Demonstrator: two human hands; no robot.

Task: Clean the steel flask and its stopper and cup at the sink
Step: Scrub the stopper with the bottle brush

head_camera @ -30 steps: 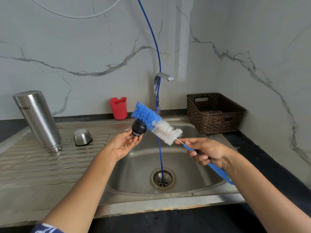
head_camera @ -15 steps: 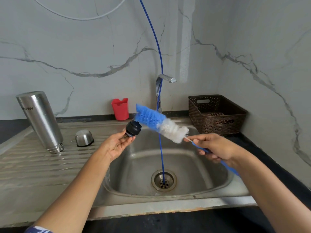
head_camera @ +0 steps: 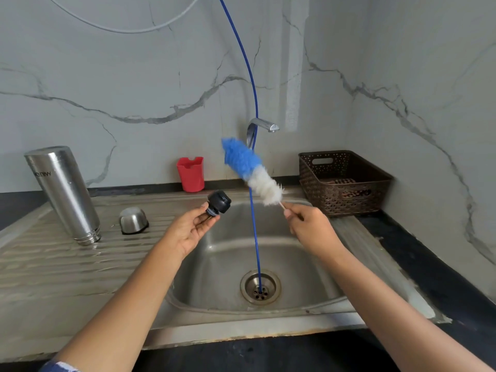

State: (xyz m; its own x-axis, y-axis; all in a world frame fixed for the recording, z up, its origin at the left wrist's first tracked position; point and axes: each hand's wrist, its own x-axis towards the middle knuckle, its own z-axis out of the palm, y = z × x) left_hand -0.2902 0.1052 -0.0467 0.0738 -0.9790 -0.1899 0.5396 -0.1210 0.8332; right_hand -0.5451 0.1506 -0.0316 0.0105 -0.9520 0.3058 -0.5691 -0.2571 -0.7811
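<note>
I noted a red plastic holder [head_camera: 190, 174] upright at the foot of the grey-veined wall [head_camera: 134, 76]. To my right a brown perforated basket [head_camera: 346, 202] sat in the corner, a checked cloth [head_camera: 339, 181] inside (only partly visible). A thin blue tube [head_camera: 252, 84] hung down in front of the tap [head_camera: 264, 127]. A white cable [head_camera: 128, 30] looped overhead. The counter [head_camera: 429, 277] was black.

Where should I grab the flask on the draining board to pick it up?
Probably the flask round its smooth middle, from its sink-facing right side. It stands mouth down on the draining board, leaving the threaded neck low against the ridges, and the cup sits apart to the right of its base, so come in above the cup.
</note>
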